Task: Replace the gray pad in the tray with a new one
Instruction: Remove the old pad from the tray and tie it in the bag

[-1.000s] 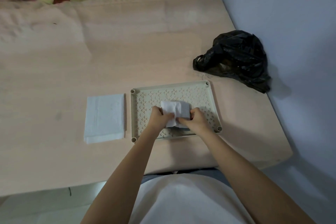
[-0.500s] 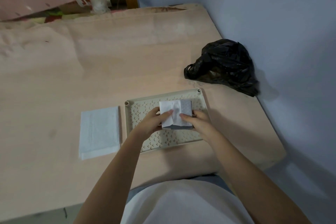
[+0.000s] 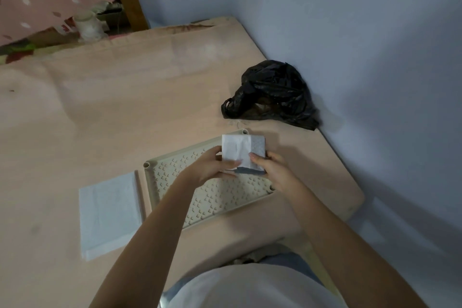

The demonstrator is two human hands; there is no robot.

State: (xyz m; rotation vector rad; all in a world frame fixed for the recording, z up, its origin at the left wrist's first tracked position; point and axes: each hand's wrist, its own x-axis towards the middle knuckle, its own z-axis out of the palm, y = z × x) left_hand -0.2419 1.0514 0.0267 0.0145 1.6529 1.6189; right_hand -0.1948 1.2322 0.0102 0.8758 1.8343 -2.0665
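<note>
1. Used pad (image 3: 243,152): folded into a compact, roughly square packet, white backing outward, with a strip of gray face showing along its near edge. It is held clear above the far right part of the tray (image 3: 175,177), not resting on it.

2. Left hand (image 3: 212,167): fingers curled round the packet's left side, thumb on its upper face. It grips the packet.

3. Right hand (image 3: 271,170): thumb lies on the packet's near right corner, fingers wrapped beneath. It also grips the packet.

4. Tray: beige plastic, perforated floor bare, raised rim with round corner sockets. No pad lies in it.

5. New pad (image 3: 108,210): flat and folded, pale blue-white, on the table just left of the tray, close to its rim but apart. Untouched.

6. Black plastic bag (image 3: 272,94): crumpled at the far right against the wall, well apart from the tray. Probable disposal point; mouth not clearly visible.

7. Handling judgement, used pad: light, soft, thin layered material. The folds will likely spring open if released, so a pinch across the folded edges is advisable. One hand should suffice.

8. Handling judgement, new pad: equally light and limp. Best lifted by one edge or two corners, then unfolded and laid flat across the tray floor. It droops without support; little risk of damage.

9. Stage: old pad out, disposal pending, new pad not yet placed.
</note>
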